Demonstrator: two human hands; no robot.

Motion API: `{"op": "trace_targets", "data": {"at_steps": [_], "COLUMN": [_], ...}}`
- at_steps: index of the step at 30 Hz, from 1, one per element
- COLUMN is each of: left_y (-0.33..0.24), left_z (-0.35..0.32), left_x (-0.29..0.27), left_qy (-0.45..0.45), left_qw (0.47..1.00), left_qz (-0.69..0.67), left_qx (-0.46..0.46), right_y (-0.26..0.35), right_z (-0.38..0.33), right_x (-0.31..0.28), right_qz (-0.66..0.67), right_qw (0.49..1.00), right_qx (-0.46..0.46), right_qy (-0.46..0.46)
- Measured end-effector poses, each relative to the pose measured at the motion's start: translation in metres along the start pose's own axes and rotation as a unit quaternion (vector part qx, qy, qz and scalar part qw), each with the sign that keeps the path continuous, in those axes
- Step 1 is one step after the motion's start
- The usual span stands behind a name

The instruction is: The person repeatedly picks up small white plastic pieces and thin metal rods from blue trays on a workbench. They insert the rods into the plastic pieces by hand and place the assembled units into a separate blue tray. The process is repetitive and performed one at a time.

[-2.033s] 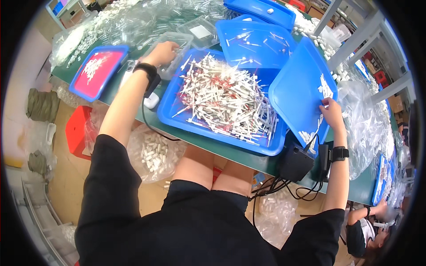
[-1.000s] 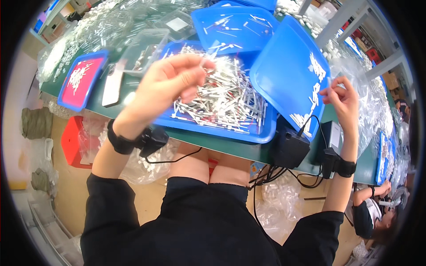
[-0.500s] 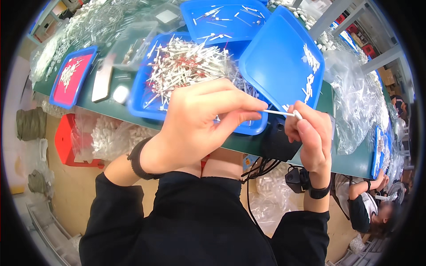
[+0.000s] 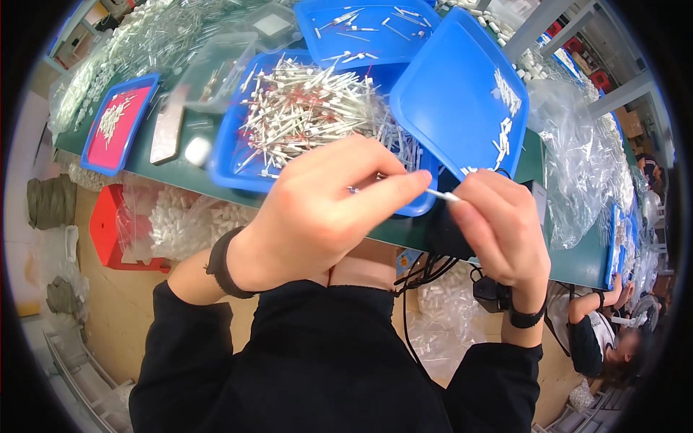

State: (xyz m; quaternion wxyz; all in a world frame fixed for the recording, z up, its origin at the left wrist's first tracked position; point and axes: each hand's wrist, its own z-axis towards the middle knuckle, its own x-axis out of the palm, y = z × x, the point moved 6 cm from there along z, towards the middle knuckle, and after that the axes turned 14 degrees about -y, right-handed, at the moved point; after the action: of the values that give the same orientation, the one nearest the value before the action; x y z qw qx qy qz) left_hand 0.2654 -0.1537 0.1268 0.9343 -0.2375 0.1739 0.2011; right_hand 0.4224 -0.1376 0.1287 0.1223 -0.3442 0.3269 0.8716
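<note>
A cluttered workshop fills my feed, with a dark green, flat tabletop (image 4: 577,267) curving across the upper half and a co-worker in a dark and white top (image 4: 588,345) seated out at 4 o'clock. At 11 o'clock from the middle of my view, a deep blue rectangular plastic tray (image 4: 225,160) holds a tangled heap of thin white sticks with red strands among them (image 4: 303,105). A shallow blue plastic tray with rounded corners (image 4: 444,97) tilts up at 1 o'clock, small white tubular pieces (image 4: 507,92) gathered along its far side. At 10 o'clock I see a small blue-rimmed tray with a pink floor (image 4: 110,154), more white sticks on it.

The piece being worked on, a slender white rod (image 4: 441,194), is held in the air between the two hands, in front of the deep tray. The left hand (image 4: 325,198) has its thumb and forefinger fingers pinched on one end; the right hand (image 4: 505,227), at 3 o'clock from it, grips the other end, its fingertips covering what may be there.

I judge this to be a joining or seating step, two parts handled end to end. The next move calls for light, steady pressure along the rod's line; a sideways push could bend something so thin, and I can't tell how far the ends are engaged
</note>
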Motion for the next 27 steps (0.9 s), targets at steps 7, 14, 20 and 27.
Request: {"op": "trace_targets", "data": {"at_steps": [7,14,20,27], "left_y": [0.009,0.013,0.009,0.011], "left_z": [-0.005,-0.009,-0.009,-0.015], "left_x": [0.008,0.001,-0.006,-0.008], "left_qy": [-0.018,0.0,-0.028,-0.031], "left_qw": [0.985,0.989,0.994,0.996], "left_qz": [-0.1,-0.077,-0.072,-0.071], "left_qx": [-0.139,-0.125,-0.07,-0.035], "right_y": [0.009,0.012,0.009,0.016], "right_z": [-0.005,-0.006,-0.015,-0.005], "right_x": [0.006,0.008,0.014,0.02], "right_qz": [-0.074,-0.026,0.008,-0.061], "right_qw": [0.994,0.986,0.979,0.983], "right_qx": [-0.011,-0.027,0.044,-0.034], "right_qy": [-0.076,-0.164,-0.199,-0.172]}}
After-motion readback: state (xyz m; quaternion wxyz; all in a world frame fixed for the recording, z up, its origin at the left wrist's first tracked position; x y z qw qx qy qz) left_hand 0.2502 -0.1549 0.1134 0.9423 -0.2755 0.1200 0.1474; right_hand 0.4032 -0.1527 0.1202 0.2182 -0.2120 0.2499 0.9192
